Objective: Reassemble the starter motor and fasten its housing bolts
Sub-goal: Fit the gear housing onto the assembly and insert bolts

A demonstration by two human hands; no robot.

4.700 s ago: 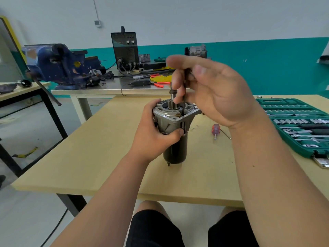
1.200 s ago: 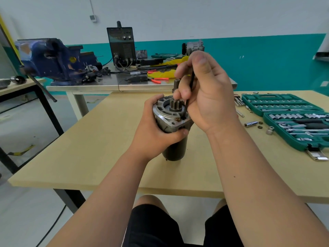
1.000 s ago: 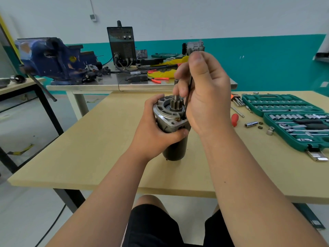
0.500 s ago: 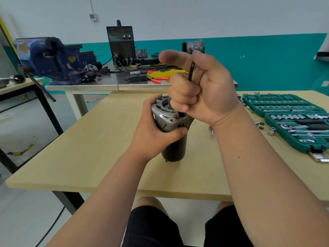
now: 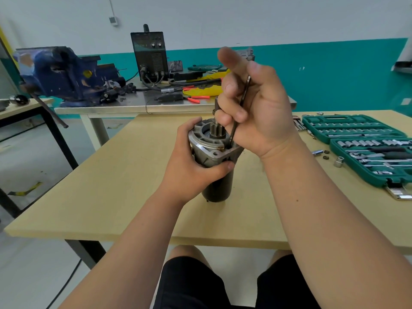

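Note:
The starter motor (image 5: pixel 215 152) stands upright on the wooden table (image 5: pixel 116 188), silver nose housing up, dark body below. My left hand (image 5: pixel 191 168) grips it around the housing. My right hand (image 5: pixel 256 110) holds a thin black hex key (image 5: pixel 239 112) between curled fingers, index finger raised. The key runs steeply down and its lower tip sits in the housing flange at the right of the pinion gear (image 5: pixel 217 131). The bolt head under the tip is hidden.
An open green socket set (image 5: pixel 365 148) lies at the right, with loose sockets and nuts (image 5: pixel 327 156) beside it. Behind stands a metal bench (image 5: pixel 138 103) with a blue vise (image 5: pixel 60 74), a black welder (image 5: pixel 150 56) and red-handled pliers (image 5: pixel 196 98).
My right hand has turned on the hex key, from a closed fist over the housing to a looser hold with the index finger raised. My left hand keeps its grip on the motor.

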